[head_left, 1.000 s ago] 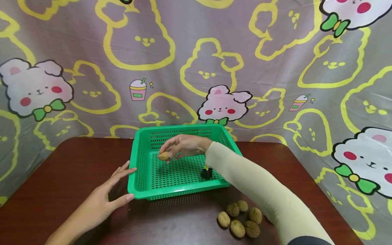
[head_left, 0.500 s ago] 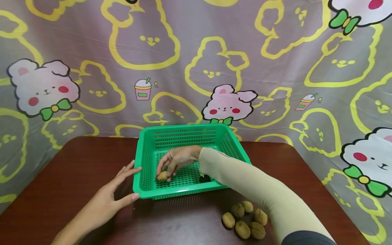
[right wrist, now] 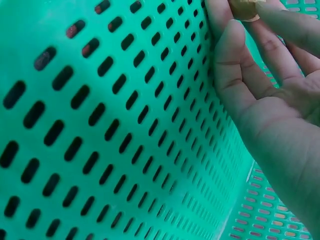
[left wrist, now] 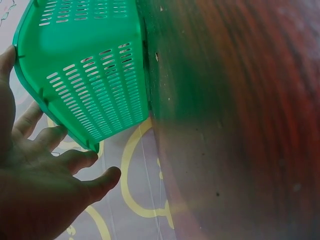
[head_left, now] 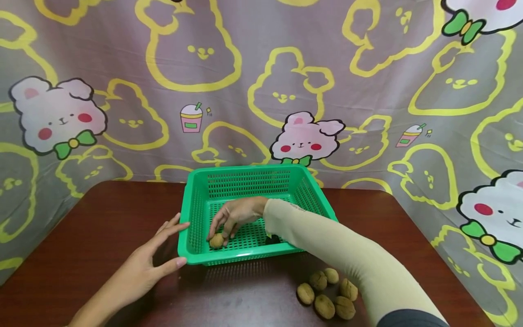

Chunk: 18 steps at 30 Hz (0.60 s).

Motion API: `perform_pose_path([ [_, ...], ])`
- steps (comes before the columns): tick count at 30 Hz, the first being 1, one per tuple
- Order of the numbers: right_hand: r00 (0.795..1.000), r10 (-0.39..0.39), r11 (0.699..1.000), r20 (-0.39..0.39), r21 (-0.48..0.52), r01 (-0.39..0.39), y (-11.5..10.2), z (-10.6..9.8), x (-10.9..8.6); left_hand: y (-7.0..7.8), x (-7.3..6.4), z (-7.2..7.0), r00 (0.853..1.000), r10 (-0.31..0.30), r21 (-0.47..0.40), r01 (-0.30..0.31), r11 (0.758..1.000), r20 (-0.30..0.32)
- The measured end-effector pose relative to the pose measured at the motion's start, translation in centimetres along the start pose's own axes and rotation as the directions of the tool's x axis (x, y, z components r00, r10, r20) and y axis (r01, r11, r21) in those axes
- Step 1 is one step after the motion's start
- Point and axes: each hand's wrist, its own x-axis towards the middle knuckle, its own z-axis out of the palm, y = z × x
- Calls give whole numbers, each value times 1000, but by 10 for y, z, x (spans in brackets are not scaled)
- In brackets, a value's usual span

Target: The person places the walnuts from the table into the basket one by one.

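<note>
My right hand (head_left: pixel 241 214) reaches down inside a green plastic basket (head_left: pixel 249 252) and holds a walnut (head_left: pixel 216 240) between thumb and fingers, low by the front left corner. In the right wrist view the walnut (right wrist: pixel 245 9) shows only partly at the top edge, between the fingertips. At the basket's left rim, my left hand (head_left: pixel 140 268) touches the edge with extended fingers, its thumb by the front left corner. The left wrist view shows those fingers (left wrist: pixel 50 137) spread along the outside of the rim.
Several walnuts (head_left: pixel 324 306) lie in a loose cluster on the dark wooden table (head_left: pixel 229 299), front right of the basket and beside the right sleeve (head_left: pixel 339 240). A small dark object (head_left: pixel 271 240) shows under the sleeve's cuff. A patterned curtain (head_left: pixel 229 104) hangs behind the table.
My right hand has lowered the walnut toward the basket's front left corner. The left hand stays at the rim. The whole view has shifted slightly.
</note>
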Motion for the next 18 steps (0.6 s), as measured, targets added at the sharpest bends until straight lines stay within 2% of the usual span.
perform_pose_path([
  [5, 1000, -1, 1000, -16, -6, 1, -2, 1, -5, 1, 1, 0, 1000, -4, 4, 4, 1000, 4],
  [10, 999, -12, 998, -52, -62, 8, -2, -4, -19, 0, 1, -1, 1000, -18, 6, 18, 1000, 7],
  [14, 992, -51, 990, -117, -134, 35, -3, -12, -43, 0, 1, -1, 1000, -25, 4, 25, 1000, 10],
  [18, 969, -120, 982, -214, -167, 85, -10, -15, -78, 0, 1, -2, 1000, -24, -3, 24, 1000, 11],
])
